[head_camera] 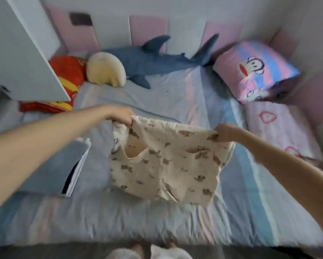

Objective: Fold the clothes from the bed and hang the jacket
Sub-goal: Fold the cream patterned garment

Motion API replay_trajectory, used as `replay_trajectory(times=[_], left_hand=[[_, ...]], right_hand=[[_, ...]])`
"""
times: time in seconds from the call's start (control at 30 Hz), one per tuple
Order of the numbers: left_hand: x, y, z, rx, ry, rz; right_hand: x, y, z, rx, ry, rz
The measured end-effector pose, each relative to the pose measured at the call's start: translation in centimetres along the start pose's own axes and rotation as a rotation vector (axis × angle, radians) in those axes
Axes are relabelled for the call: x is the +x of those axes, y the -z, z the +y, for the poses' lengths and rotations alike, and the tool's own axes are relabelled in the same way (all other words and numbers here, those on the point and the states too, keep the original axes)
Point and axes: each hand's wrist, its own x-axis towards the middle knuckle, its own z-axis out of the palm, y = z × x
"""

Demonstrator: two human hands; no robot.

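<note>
Over the striped bed (175, 217), left hand (122, 114) and right hand (224, 133) pinch a cream brown-printed garment (166, 161) spread.

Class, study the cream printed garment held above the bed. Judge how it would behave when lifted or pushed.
Probably floppy: the cream garment sags between the left hand and right hand pinching its top edge. Likely light: two pinches seem enough to carry it. Pushed across the bed sheet, it would probably bunch rather than slide whole.

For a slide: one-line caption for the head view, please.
Left hand and right hand hold a cream printed garment by its top edge above the striped bed, plush shark behind.
</note>
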Motion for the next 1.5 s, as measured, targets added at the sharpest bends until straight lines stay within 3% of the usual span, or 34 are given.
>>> replay_trajectory(times=[0.07, 0.17, 0.27, 0.33, 0.37, 0.43, 0.57, 0.63, 0.8, 0.97, 1.1, 1.2, 1.3, 1.4, 1.5], left_hand=[[-1.0, 10.0, 2.2, 0.086, -0.074, 0.367], [-5.0, 21.6, 6.0, 0.012, -0.104, 0.87], [-11.3, 30.9, 10.4, 0.039, -0.12, 1.345], [-13.2, 32.7, 12.5, 0.017, -0.106, 1.513], [-14.9, 34.7, 13.8, -0.014, -0.16, 1.655], [-16.7, 37.0, 15.4, -0.096, -0.181, 1.77], [-19.6, 39.8, 16.6, 0.018, -0.204, 1.872], [-20.2, 40.3, 17.2, -0.039, -0.235, 1.944], [-20.4, 39.9, 18.3, 0.042, -0.226, 1.985], [-20.8, 40.2, 18.5, 0.097, -0.389, 2.233], [-20.7, 41.5, 19.0, 0.166, -0.509, 2.261], [-19.4, 42.5, 18.3, 0.155, -0.623, 2.102], [-15.7, 43.3, 16.7, 0.139, -0.537, 1.762], [-10.6, 43.2, 15.3, 0.309, -0.32, 1.328], [-5.5, 42.5, 14.7, 0.451, -0.159, 1.133]], right_hand=[[-1.0, 10.3, 2.2, 0.131, -0.144, 0.396], [-4.0, 22.5, 4.7, 0.277, -0.246, 0.848], [-10.1, 33.2, 6.8, 0.292, -0.301, 1.206], [-12.2, 36.2, 7.1, 0.326, -0.343, 1.267], [-14.0, 38.4, 7.9, 0.317, -0.32, 1.419], [-16.0, 40.7, 8.6, 0.306, -0.341, 1.59], [-19.2, 43.8, 10.3, 0.324, -0.361, 1.704], [-20.3, 44.7, 10.7, 0.273, -0.35, 1.789], [-21.7, 44.6, 11.7, 0.375, -0.299, 1.772], [-20.9, 43.3, 12.7, 0.403, -0.157, 2.105], [-19.4, 43.9, 13.1, 0.567, -0.122, 2.275], [-17.8, 44.1, 14.3, 0.623, -0.149, 2.27], [-13.2, 43.6, 16.4, 0.471, -0.185, 2.038], [-7.4, 41.9, 17.7, 0.321, -0.202, 1.69], [-1.9, 40.6, 18.1, 0.318, -0.241, 1.445]])
